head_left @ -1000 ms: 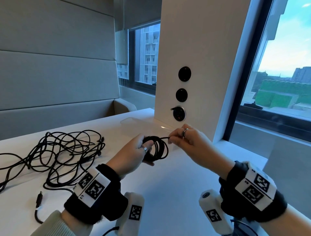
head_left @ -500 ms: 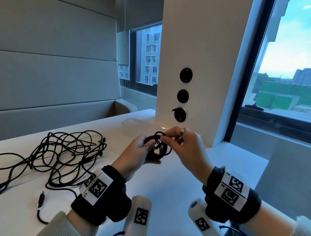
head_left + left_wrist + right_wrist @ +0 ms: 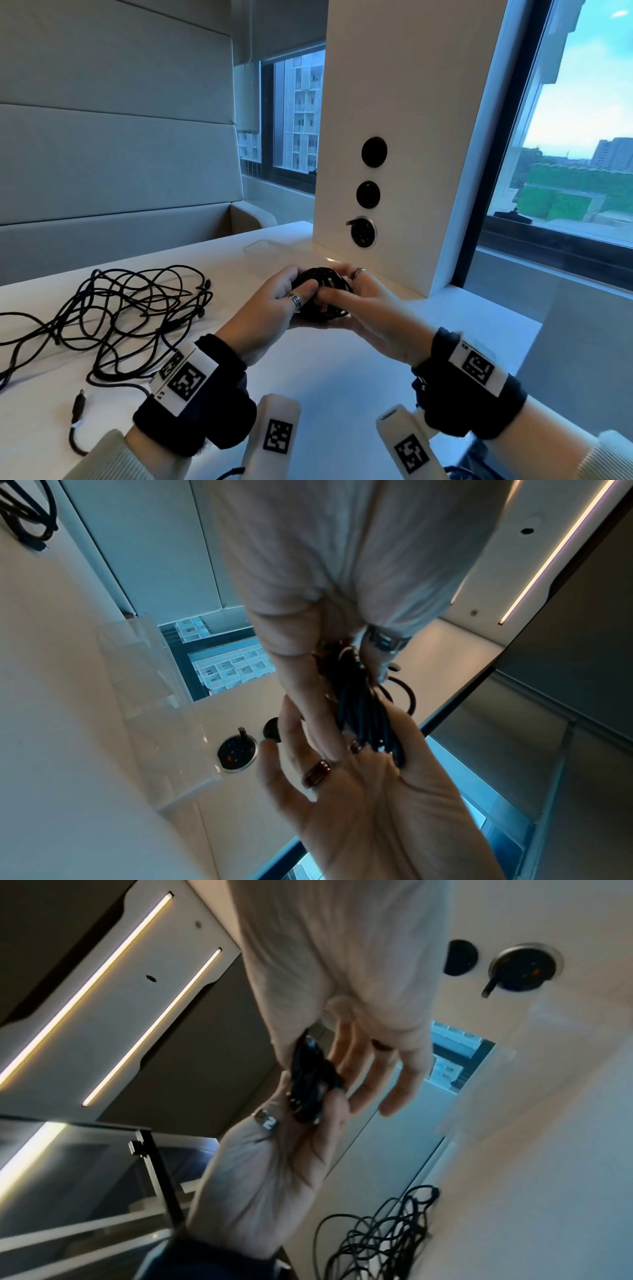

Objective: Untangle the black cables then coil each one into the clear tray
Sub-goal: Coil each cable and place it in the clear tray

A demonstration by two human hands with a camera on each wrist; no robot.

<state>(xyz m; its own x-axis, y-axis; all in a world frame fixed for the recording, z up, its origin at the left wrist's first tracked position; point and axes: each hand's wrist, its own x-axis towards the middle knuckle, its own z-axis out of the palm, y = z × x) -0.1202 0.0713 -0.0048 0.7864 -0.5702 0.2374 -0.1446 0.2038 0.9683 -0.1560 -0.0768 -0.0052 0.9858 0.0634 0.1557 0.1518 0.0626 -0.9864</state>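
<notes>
A small coil of black cable [image 3: 320,275] is held between both hands just above the white table. My left hand [image 3: 274,305] grips its left side, thumb on top; in the left wrist view its fingers wrap the coil [image 3: 363,704]. My right hand [image 3: 370,305] pinches the right side, thumb across the top and fingers behind; its fingers [image 3: 394,1074] look nearly straight in the right wrist view beside the coil [image 3: 308,1088]. The clear tray [image 3: 270,248] lies just beyond the hands, by the pillar. The remaining tangle of black cables [image 3: 120,315] lies to the left.
A white pillar [image 3: 394,102] with round sockets [image 3: 363,233] stands right behind the hands. A loose plug end [image 3: 78,407] lies near the front left of the table [image 3: 342,370]. The window and the table's right edge are on the right.
My right hand has stopped pulling the cable's end out to the right and has closed in onto the coil. Both hands now hold the coil together, slightly lower.
</notes>
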